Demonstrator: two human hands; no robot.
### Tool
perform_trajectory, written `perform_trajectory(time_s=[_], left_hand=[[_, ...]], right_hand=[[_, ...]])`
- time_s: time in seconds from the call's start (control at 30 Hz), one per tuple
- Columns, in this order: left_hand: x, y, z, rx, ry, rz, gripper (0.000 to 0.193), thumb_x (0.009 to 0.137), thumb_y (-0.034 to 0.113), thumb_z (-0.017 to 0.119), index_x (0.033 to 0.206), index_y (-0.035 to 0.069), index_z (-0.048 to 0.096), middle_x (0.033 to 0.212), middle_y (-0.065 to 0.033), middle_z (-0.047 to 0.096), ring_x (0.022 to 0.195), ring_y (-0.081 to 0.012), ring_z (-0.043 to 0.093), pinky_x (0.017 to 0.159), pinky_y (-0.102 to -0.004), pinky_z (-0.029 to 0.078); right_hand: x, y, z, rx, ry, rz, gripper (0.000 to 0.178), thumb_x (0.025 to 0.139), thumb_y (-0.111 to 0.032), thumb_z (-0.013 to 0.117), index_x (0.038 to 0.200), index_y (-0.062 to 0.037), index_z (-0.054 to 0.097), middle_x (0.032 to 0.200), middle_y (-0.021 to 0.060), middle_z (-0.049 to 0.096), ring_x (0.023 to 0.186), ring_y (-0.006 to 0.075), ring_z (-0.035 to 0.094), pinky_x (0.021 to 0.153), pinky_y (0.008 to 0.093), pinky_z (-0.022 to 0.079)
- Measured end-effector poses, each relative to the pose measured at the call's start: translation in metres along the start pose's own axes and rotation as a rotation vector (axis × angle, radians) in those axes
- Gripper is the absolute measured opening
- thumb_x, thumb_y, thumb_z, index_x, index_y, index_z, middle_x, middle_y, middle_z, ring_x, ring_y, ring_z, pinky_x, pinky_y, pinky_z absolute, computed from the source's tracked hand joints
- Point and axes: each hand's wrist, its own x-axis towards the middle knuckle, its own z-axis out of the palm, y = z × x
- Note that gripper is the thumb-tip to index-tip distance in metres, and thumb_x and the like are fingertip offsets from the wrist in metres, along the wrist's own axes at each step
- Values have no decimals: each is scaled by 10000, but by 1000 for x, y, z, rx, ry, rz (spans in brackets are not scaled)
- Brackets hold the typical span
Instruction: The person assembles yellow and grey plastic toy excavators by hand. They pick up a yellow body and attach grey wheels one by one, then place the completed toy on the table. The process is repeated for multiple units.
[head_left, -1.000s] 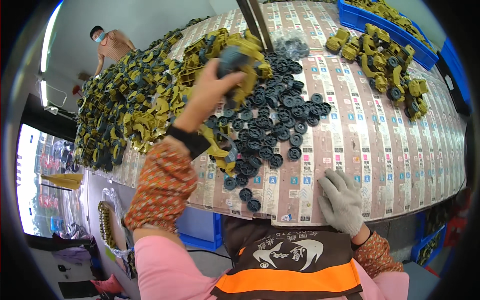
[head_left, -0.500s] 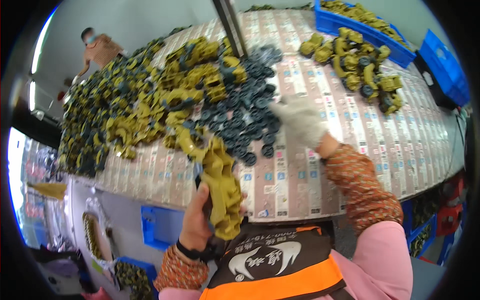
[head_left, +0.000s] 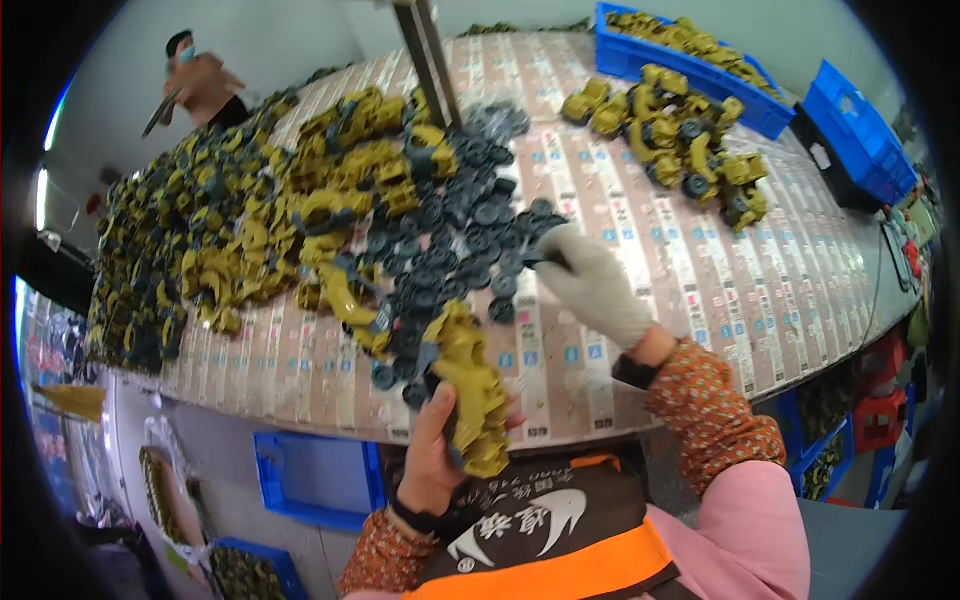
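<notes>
My bare left hand (head_left: 432,460) is closed around an olive-yellow plastic toy vehicle body (head_left: 472,395), held up over the table's near edge. My right hand (head_left: 592,285), in a pale glove, is at the right side of a heap of dark grey toy wheels (head_left: 430,275). Its thumb and fingers are pinched on a dark wheel (head_left: 531,259), which is partly hidden by the glove. Just beyond the held body, another curved yellow part (head_left: 345,300) rests against the wheels.
Yellow and dark toy parts (head_left: 230,240) cover the table's left side. Several vehicles with wheels (head_left: 690,140) stand at the far right, before a blue crate (head_left: 625,62) of yellow parts. A metal post (head_left: 428,65) rises behind the wheels. A masked person (head_left: 205,85) stands far left.
My right hand has gone from spread fingers over the wheels to a pinch on one. The view has shifted slightly. The far person has straightened and holds a flat object.
</notes>
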Motion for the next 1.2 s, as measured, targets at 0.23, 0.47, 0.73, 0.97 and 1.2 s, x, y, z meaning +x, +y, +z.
perform_trajectory(time_s=[0.23, 0.47, 0.73, 0.97, 1.2], left_hand=[[19, -16, 6, -101, 27, -103, 625, 1081, 515, 615, 1487, 45, 550, 1300, -158, 707, 1136, -311, 731, 995, -463, 610], [20, -20, 7, 17, 107, 17, 573, 1063, 359, 709, 1503, 62, 493, 1278, -128, 688, 1129, -246, 723, 974, -424, 624], [20, -30, 8, 270, 157, 221, 546, 1067, 252, 703, 1525, 99, 449, 1363, -115, 652, 1187, -263, 712, 958, -456, 652], [19, -28, 1, 245, 115, 174, 593, 1066, 214, 691, 1571, 68, 416, 1458, -152, 617, 1284, -298, 667, 986, -474, 633], [15, -16, 1, -67, -70, -40, 767, 1092, 471, 605, 1659, 44, 315, 1584, -200, 514, 1359, -366, 619, 1035, -491, 609]], right_hand=[[-80, -40, -16, 599, -207, 541, 354, 1031, -101, 674, 1350, 44, 624, 1102, 114, 756, 905, 142, 726, 783, 279, 605], [-115, -47, 17, 700, -80, 478, 315, 1033, -37, 688, 1336, 39, 643, 1150, 113, 764, 1047, 140, 741, 869, 275, 604], [-122, -51, 26, 597, -26, 417, 279, 1037, -35, 674, 1305, 41, 643, 1129, 106, 758, 1019, 136, 735, 858, 278, 596], [-116, -48, 21, 601, 5, 429, 277, 1030, -47, 682, 1292, 35, 655, 1129, 93, 755, 977, 119, 721, 847, 279, 585], [-108, -45, 15, 494, 47, 403, 284, 1030, -62, 672, 1301, 21, 661, 1121, 79, 742, 981, 110, 701, 865, 283, 576]])
